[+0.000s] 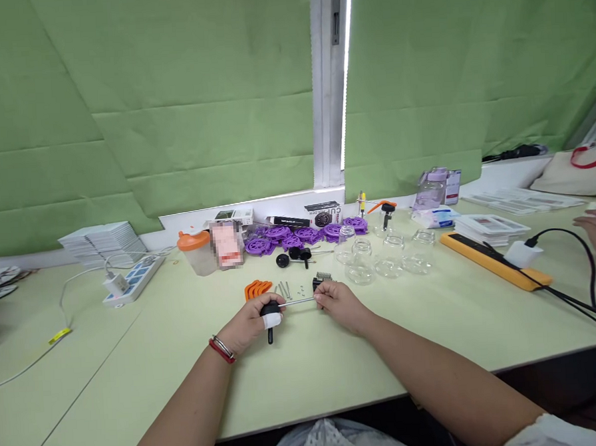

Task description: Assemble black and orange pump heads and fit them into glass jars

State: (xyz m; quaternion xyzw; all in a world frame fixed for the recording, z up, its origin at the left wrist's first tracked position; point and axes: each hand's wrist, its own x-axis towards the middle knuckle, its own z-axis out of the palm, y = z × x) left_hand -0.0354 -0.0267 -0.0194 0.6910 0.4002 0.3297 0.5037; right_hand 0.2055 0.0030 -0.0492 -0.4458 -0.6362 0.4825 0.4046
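Both hands (pixel 253 320) (pixel 338 304) grip rod (pixel 297 302) lying left-right.

Assembly workroom — long table (pixel 434 349), purple plastic parts (pixel 303 236), power strips (pixel 131 281), green blinds (pixel 171 90).

Little can be read here. Beyond the fingers of the right hand (pixel 341 304), at the far edge of the table, a dark box (pixel 323 214) carries large pale letters that look like "CUP" with "HOLDER" below, partly cut off. Left of it, beyond the fingers of the left hand (pixel 253 322), a long black box (pixel 288 221) bears a line of white print too small to make out.
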